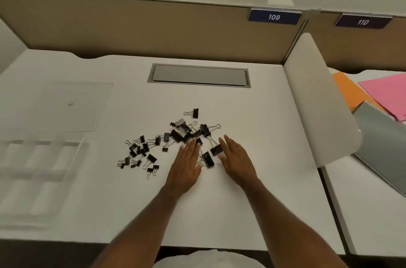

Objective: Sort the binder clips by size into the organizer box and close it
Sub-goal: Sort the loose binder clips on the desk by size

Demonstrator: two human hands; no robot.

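Clips (175, 136): loose black heap mid-counter (252, 191), mixed sizes, none sorted yet.
Box (37, 171): clear, open, at left, well apart from the heap; lid (74, 105) lies behind it.
Left hand (186, 162): flat, fingers straight, touching the heap's near edge, holding nothing.
Right hand (235, 158): flat, fingers straight beside a large clip, likely corralling.

Desk (252, 201): white, under both hands.
Cable hatch (199, 75): grey, straight beyond the hands.
Partition (153, 32): tan, farther back.
Number plates: 109 (274, 17), 110 (363, 22).
Divider (318, 100): white, right of the hands.
Papers: orange (349, 92), pink (388, 94), far right.
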